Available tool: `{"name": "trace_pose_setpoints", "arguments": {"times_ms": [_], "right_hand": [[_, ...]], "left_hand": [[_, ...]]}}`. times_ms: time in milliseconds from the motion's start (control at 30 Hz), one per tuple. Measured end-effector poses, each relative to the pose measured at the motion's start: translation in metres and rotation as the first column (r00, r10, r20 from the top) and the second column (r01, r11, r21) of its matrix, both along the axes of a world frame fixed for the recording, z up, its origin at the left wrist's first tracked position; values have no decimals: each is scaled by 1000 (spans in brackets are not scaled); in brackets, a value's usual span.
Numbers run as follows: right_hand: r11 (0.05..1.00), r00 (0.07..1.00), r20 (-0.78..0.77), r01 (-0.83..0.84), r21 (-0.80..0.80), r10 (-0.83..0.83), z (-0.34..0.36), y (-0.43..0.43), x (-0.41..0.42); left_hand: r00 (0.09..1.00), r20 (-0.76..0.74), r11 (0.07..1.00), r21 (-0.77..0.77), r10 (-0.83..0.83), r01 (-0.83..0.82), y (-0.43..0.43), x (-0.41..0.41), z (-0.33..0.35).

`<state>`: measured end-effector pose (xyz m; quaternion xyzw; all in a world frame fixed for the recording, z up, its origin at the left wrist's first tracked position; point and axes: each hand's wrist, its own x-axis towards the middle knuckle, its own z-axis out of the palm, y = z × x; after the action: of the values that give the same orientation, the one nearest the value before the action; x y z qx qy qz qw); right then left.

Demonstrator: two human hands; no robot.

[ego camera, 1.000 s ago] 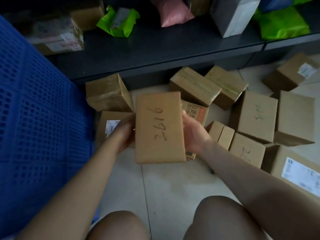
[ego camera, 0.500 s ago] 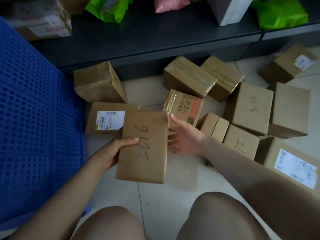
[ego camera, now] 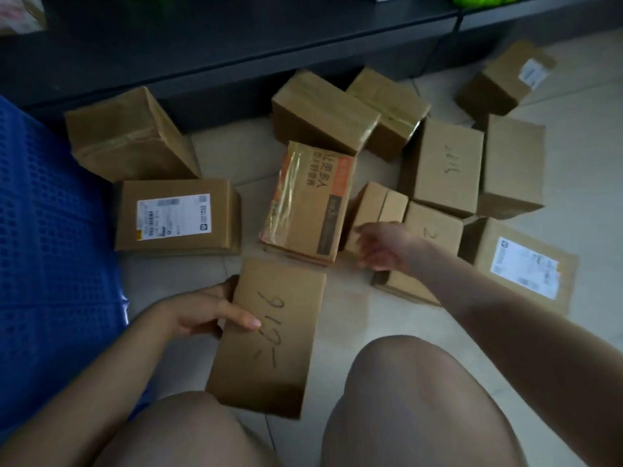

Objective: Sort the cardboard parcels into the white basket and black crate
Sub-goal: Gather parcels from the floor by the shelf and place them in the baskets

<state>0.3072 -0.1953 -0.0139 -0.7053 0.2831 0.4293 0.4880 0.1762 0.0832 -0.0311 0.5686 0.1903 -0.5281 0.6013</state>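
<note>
One marked parcel [ego camera: 269, 335] is gripped in the left hand [ego camera: 205, 315] near the knees, the blurred right hand [ego camera: 384, 246] reaches a small parcel [ego camera: 377, 207], grip untellable, and some ten more lie unsorted on the floor [ego camera: 354, 315]; basket and crate unseen.

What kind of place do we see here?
Probably a parcel depot or storeroom: taped cardboard parcels scattered on the tiled floor, a shipping label on one, a dark shelf behind them.

My left hand [ego camera: 202, 311] and right hand [ego camera: 384, 247] bare, forearms [ego camera: 505, 318] bare too, slim fingers [ego camera: 236, 317], short rounded thumbnail [ego camera: 253, 322], bare knees [ego camera: 404, 399].
</note>
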Motion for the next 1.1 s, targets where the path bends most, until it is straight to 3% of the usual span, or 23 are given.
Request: {"name": "trace_pose_setpoints", "arguments": {"times_ms": [67,133,200,267,333,467,567,600,700,767,867,933,1100], "right_hand": [[931,982,174,132,-341,-76,-8,-33,5],[786,968,252,146,-601,12,-18,-64,2],[727,980,201,143,-672,-7,-32,-90,-3],[799,980,160,190,-570,-119,-47,-106,-9],[841,983,148,171,-513,-109,-44,-104,-18],[863,981,193,126,-489,-34,-35,-98,-33],[897,961,226,237,-373,-160,-38,-113,-38],[896,950,214,289,-335,-227,-39,-121,-36],[864,887,80,460,-205,-454,-42,-144,-34],[872,873,-7,488,-41,-488,-38,-145,-34],[856,860,14,507,102,-511,-35,-132,-37],[785,802,-32,592,182,-597,-30,-125,-37],[788,795,10,599,141,-606,0,-124,-36]], "left_hand": [[996,-19,996,22,-92,92,-15,5,-1],[998,13,997,42,-61,60,-26,12,-3],[997,60,999,11,49,-50,-32,24,-2],[984,111,990,-43,139,-135,-40,41,6],[972,168,984,-103,162,-147,-55,59,18],[967,235,988,-136,100,-69,-116,92,35],[972,233,995,-105,22,2,-170,109,37],[975,223,997,-69,-3,19,-185,111,35],[966,234,963,265,-115,51,-220,114,14],[961,248,943,331,-122,35,-232,112,7],[991,114,954,297,-65,29,-241,113,1],[998,69,949,315,9,-31,-244,115,4],[983,96,975,140,158,-170,-244,104,41]]}}
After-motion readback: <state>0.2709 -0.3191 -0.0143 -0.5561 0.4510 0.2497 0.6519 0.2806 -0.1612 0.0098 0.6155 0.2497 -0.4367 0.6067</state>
